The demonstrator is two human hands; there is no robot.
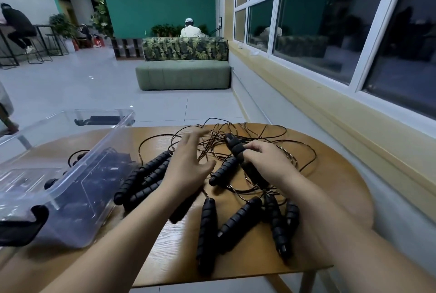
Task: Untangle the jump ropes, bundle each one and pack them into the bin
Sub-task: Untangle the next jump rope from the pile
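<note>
Above worktop [342, 186]: your right hand [266, 158] is gripping handle [233, 145], left hand [186, 163] hovering, grip wide. You are untangling; next, cords [259, 128] probably needing teasing apart.

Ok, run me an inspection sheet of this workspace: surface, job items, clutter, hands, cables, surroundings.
Surface: wooden table, rounded far edge.
Job's things: jump rope handles scattered on the table; clear bin at left holding dark items.
Clutter: nothing seen.
Grippers: left hand open over the cords; right hand grips one handle.
Cables: thin cords tangled in loops at the far side.
Surroundings: windows right, green sofa ahead, people seated behind.
</note>
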